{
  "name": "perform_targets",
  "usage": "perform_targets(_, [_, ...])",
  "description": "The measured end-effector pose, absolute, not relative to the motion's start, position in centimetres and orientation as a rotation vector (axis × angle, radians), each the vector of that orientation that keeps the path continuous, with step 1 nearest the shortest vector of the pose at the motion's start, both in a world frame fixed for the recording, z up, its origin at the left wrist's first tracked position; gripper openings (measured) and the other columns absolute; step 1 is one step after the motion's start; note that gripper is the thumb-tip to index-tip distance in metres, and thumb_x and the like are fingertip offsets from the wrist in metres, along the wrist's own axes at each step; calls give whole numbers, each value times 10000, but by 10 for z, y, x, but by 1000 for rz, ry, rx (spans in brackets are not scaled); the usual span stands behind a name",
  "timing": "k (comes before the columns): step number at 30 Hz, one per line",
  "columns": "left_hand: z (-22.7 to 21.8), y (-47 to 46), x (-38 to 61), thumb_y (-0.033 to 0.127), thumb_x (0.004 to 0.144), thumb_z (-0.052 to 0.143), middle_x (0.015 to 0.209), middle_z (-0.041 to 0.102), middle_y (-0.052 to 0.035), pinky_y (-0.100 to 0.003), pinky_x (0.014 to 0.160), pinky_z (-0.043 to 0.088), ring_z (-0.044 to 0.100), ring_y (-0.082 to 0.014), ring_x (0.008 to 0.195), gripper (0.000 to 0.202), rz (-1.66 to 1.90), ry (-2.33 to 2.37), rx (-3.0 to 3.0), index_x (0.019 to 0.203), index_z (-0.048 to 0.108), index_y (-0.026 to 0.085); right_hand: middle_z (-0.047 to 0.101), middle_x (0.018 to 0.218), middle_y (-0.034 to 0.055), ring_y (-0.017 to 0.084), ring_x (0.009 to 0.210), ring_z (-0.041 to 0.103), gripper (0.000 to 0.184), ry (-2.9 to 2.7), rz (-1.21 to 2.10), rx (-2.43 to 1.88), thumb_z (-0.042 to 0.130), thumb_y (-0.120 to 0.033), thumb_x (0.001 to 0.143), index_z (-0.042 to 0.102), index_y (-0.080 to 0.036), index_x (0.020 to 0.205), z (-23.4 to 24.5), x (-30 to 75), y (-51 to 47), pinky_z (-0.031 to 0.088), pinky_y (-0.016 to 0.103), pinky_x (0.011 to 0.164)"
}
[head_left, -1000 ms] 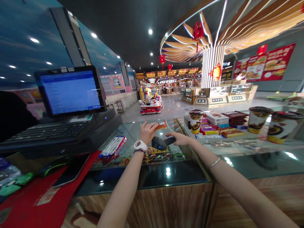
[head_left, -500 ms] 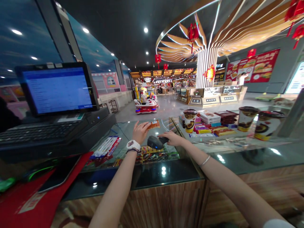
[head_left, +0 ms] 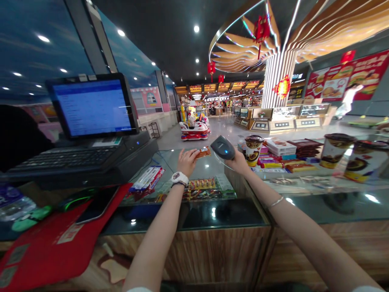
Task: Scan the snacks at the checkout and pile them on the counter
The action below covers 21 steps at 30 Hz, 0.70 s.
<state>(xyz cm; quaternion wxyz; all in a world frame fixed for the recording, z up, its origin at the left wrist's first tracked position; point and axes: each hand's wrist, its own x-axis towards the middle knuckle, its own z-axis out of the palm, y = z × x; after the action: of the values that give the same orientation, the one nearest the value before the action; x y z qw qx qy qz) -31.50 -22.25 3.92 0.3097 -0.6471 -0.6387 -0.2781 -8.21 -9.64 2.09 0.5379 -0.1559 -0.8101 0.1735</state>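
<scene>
My left hand (head_left: 187, 161), with a white watch on its wrist, is closed on one end of a small orange-brown snack packet (head_left: 203, 152) above the glass counter. Its print is too small to read. In my right hand (head_left: 238, 163) is a dark barcode scanner (head_left: 223, 147) with a blue light on top. The scanner's head points left and is raised just right of the packet, apart from it. Left of my left wrist, several wrapped snack bars (head_left: 149, 178) lie on the glass. More packets (head_left: 203, 188) show beneath the glass.
A computer monitor (head_left: 91, 106) and keyboard (head_left: 63, 160) stand at the left. Nearer are a red mat (head_left: 51, 259), a phone (head_left: 97, 205) and a mouse (head_left: 77, 198). Dove cups (head_left: 254, 150) and stacked sweets boxes (head_left: 281, 149) stand on the right counter. A person in white (head_left: 349, 99) is far right.
The scanner has risen and turned, its head now up beside the packet. My left hand keeps the packet. The view has shifted left, and the distant person in white has moved.
</scene>
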Motion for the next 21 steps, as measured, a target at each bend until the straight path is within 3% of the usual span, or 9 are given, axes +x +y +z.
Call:
perform_targets(4, [38,-223,-314,125,862,546,1260,692,-65,-522,1184,316,634,-235,1154,391,-729,-1734,-1683,1216,638,263,746,966,86,289,916,683,374,-1960,397,-535,567,-274,730,672,-174,1075,24,-79,-98,517,392,831])
perform_targets(7, [34,-223,-317,129,847,548,1223,695,-77,-514,1158,344,631,-252,1134,377,-749,-1781,-1627,1196,633,244,746,874,62,282,856,688,321,-2064,413,-568,581,-280,731,691,-184,1017,24,-79,-101,514,358,777])
perform_targets(12, [25,-220,-328,113,815,548,1173,694,-87,-502,1119,379,628,-270,1117,374,-756,-1809,-1590,1161,621,234,753,831,53,284,839,698,311,-2242,351,-677,638,-263,723,698,-218,1024,19,-85,-112,501,315,733])
perform_targets(21, [21,-217,-331,92,812,555,1139,694,-77,-485,1105,385,632,-266,1088,327,-719,-1833,-1563,1103,604,233,761,944,96,295,850,706,412,-2307,229,-832,615,-282,784,645,-201,1187,17,-90,-120,483,322,723])
